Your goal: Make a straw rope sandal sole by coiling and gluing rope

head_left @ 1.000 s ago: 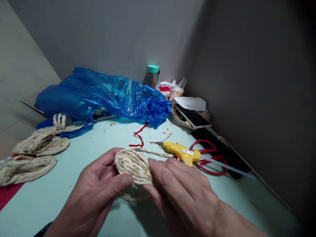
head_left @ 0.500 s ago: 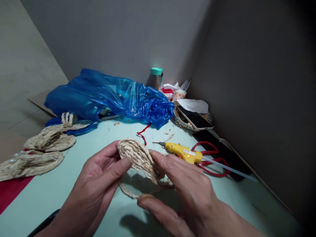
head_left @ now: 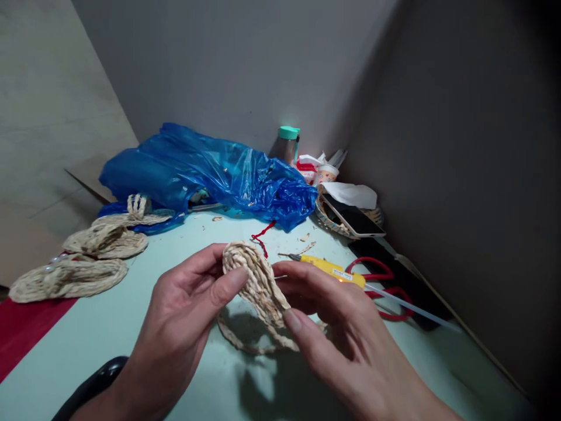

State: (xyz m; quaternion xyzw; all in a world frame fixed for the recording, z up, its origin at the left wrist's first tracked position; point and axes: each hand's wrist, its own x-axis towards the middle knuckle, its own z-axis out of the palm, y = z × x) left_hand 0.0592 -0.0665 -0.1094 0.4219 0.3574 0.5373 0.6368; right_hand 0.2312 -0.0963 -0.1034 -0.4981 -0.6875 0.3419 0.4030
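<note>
A small oval sole of coiled, braided straw cord (head_left: pixel 258 286) is held up in front of me, tilted. My left hand (head_left: pixel 188 307) grips its upper left end, thumb on the face and fingers behind. At the lower right end, my right hand (head_left: pixel 337 333) has its thumb against the edge, with the fingers curled over the far side and partly hidden. A loose tail of the same straw cord (head_left: pixel 245 349) loops below the sole, above the table. Just beyond my right hand lies a yellow glue gun (head_left: pixel 324 266) with a clear glue stick in its back.
Red-handled scissors (head_left: pixel 392 310) lie under the glue stick. Finished straw slippers (head_left: pixel 72 278) sit at the left on red cloth (head_left: pixel 30 327). Behind are a blue plastic bag (head_left: pixel 210 169), a bottle (head_left: pixel 288 146), a paper cup (head_left: pixel 326 174) and a basket (head_left: pixel 328 222) with a phone (head_left: pixel 355 216).
My right thumb has come up from below onto the sole's lower edge, and the right fingers have shifted behind it. The whole view has moved slightly, with the scene sliding right.
</note>
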